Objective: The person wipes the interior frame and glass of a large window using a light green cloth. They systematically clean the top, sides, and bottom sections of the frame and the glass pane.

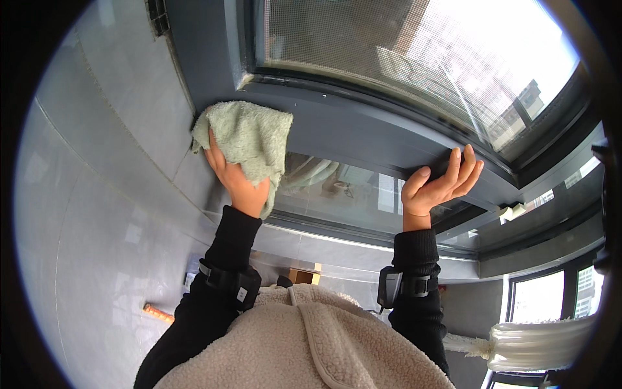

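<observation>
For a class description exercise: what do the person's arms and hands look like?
The left hand and right hand are gloveless. Both black sleeves end in ribbed cuffs. Dark boxy devices are strapped over the sleeves; the left has a pale mark.

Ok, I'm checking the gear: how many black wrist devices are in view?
2: one device on the left forearm, whose hand holds a green cloth; another device on the right forearm.

The cloth covers the window frame beside the left wall.
</observation>
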{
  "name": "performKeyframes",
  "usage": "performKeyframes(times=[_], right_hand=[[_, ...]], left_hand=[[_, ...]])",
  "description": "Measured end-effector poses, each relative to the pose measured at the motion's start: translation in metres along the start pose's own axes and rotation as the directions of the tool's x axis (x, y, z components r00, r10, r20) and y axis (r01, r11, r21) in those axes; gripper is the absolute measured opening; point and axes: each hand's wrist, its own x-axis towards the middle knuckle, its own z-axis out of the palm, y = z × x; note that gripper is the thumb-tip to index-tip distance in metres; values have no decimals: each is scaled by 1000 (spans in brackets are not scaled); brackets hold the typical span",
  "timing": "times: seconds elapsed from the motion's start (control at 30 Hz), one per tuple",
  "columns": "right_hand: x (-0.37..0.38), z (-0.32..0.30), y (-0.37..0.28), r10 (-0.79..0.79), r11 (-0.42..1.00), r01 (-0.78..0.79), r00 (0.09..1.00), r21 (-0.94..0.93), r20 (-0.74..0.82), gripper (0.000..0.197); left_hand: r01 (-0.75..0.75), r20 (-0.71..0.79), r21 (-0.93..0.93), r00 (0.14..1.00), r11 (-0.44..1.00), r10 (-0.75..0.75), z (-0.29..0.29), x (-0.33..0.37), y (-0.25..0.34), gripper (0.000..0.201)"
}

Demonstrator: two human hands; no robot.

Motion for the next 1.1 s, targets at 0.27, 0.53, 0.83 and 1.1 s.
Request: performKeyframes(times=[0.27, 0.53, 0.83, 1.1], right_hand=[[1, -1, -3, 9, 1000, -9, 1000, -1, -5, 47], [0, -1, 1, -1, 1000, 2, 1000, -27, 2, 45], [1, -6, -1, 10, 1000, -11, 999, 8, 52, 46], [2, -2, -5, 0, 1000, 0, 1000, 28, 28, 48]], left_hand=[[-77, 190, -144, 976, 987, 104, 12, 4, 65, 59], [-404, 217, -252, 862, 879, 459, 39, 19, 113, 45], [-117, 192, 54, 976, 992, 105, -7, 18, 29, 53], [7, 52, -86, 999, 996, -2, -9, 10, 16, 65]])
